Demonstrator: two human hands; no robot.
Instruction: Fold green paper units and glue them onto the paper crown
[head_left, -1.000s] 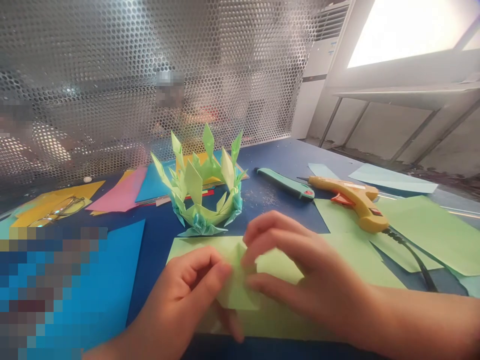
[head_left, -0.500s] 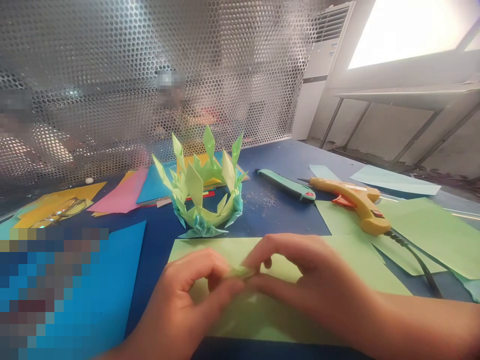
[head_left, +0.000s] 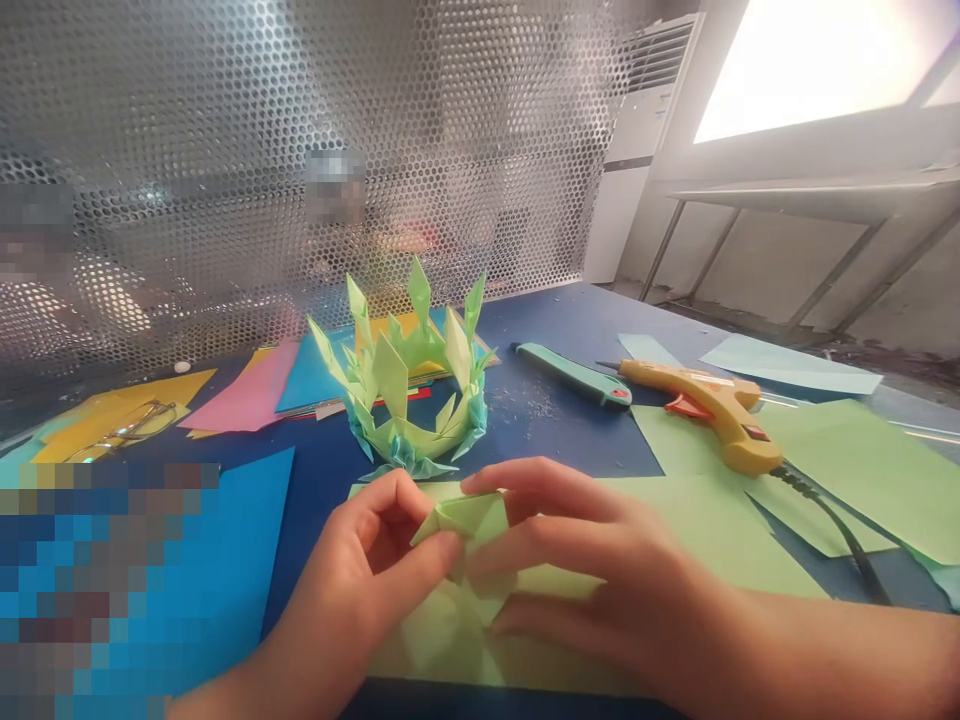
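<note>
My left hand pinches a small folded piece of light green paper between thumb and fingers. Around its right side, the fingers of my right hand are curved, with the index finger along the top edge and the thumb lower down. The piece is held above a flat light green sheet. Just beyond my hands stands a ring-shaped paper crown, with pointed light green pieces rising from it and blue-green folded pieces along its base.
An orange-yellow glue gun lies on green sheets at right, its cord trailing forward. Left of it is a green utility knife. Blue paper, pink paper and eyeglasses lie left. A perforated metal screen stands behind.
The folded green piece has been lifted and turned so its flat faces show. My right hand's fingers have spread from a pinch to curve around its side.
</note>
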